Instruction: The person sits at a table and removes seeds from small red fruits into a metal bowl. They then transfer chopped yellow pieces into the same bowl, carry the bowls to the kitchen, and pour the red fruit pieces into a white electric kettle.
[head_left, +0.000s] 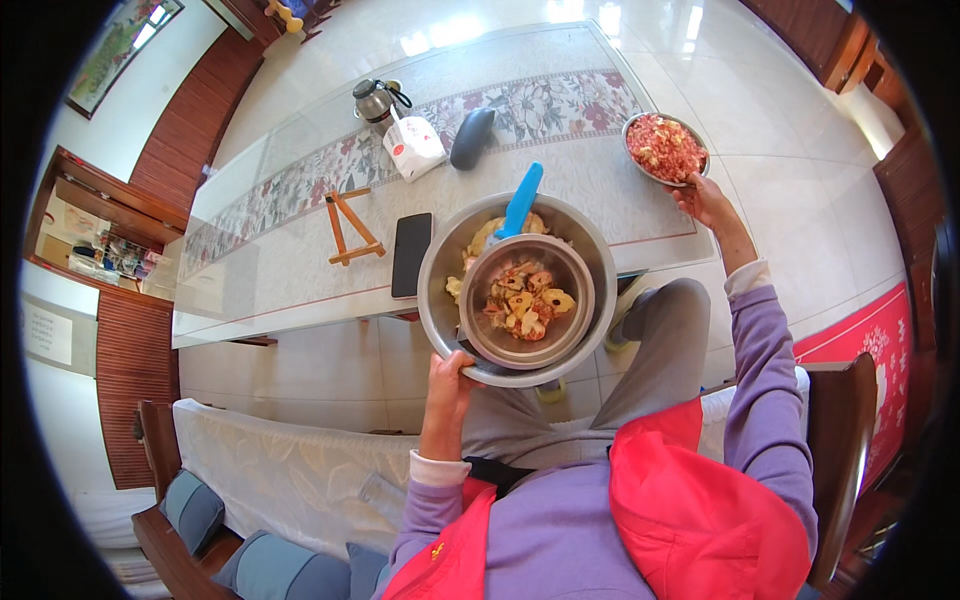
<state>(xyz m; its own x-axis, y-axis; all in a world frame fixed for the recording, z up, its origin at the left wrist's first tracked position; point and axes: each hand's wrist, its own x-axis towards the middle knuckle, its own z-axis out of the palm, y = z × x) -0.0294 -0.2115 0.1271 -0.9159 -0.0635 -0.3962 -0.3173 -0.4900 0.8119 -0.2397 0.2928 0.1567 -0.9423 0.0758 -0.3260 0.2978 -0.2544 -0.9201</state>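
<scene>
My left hand (448, 382) grips the near left rim of a large metal basin (600, 300) above my lap at the table's front edge. Inside the basin sits a smaller metal bowl (480, 330) of yellow and reddish food scraps (529, 304). Behind that bowl, more pale yellow pieces (486, 236) lie in the basin. A knife with a blue handle (523, 201) leans there, its blade mostly hidden. Out to the right, my right hand (705, 201) holds the near rim of another metal bowl (628, 154), heaped with red grains like pomegranate seeds (664, 146).
On the glass-topped table (300, 296) are a smartphone (412, 255), a wooden stand (351, 229), a tissue pack (414, 146), a dark rounded case (472, 139) and a steel flask (373, 101). Behind me is a covered wooden sofa (300, 442) with cushions (281, 566).
</scene>
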